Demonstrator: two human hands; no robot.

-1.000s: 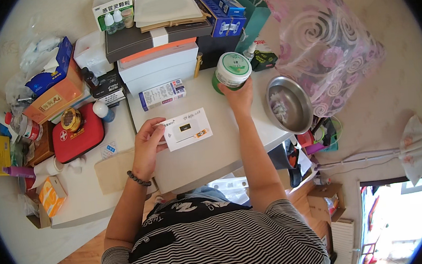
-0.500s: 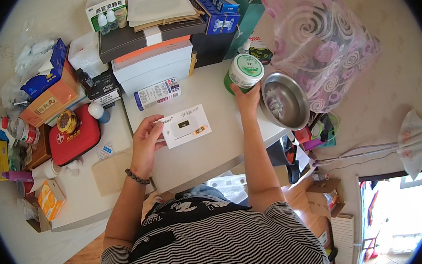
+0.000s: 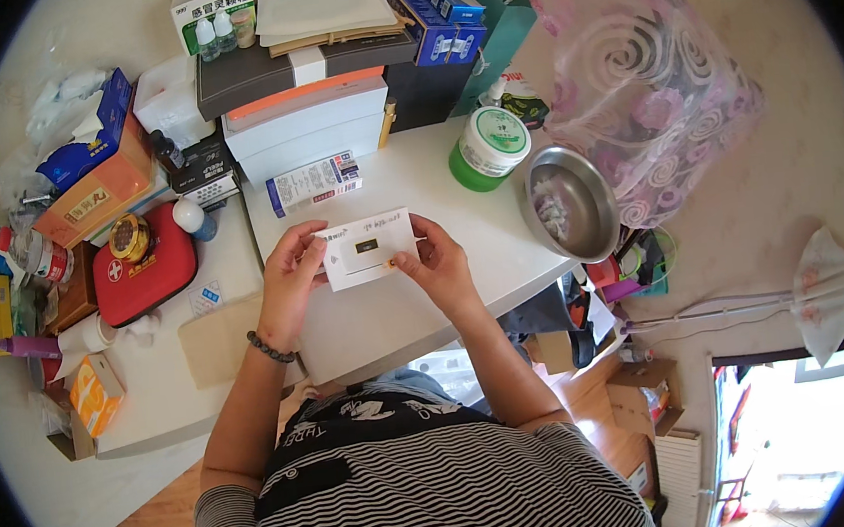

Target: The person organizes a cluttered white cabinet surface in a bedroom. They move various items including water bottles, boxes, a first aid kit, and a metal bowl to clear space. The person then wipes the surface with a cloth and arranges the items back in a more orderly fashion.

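Observation:
A flat white card or thin packet [image 3: 361, 272] with a small dark rectangle at its middle is held up over the white table. My left hand [image 3: 293, 277] pinches its left edge, a dark bead bracelet on that wrist. At the right edge my right hand [image 3: 439, 265] grips it, thumb on the front; that thumb partly covers a small orange print. Behind the card lies a white and blue box [image 3: 315, 185]. A green tub with a white lid [image 3: 489, 149] stands on the table to the right, apart from my right hand.
A steel bowl [image 3: 571, 204] with crumpled whitish material sits at the table's right edge. Stacked boxes [image 3: 309, 123] stand at the back. On the left are a red first-aid case [image 3: 149, 272], a tissue box [image 3: 90, 137] and bottles. A patterned plastic cover [image 3: 647, 83] hangs behind the bowl.
My right hand has let go of the green tub and moved left to the card, taking hold of its right edge. The left hand keeps its grip on the card.

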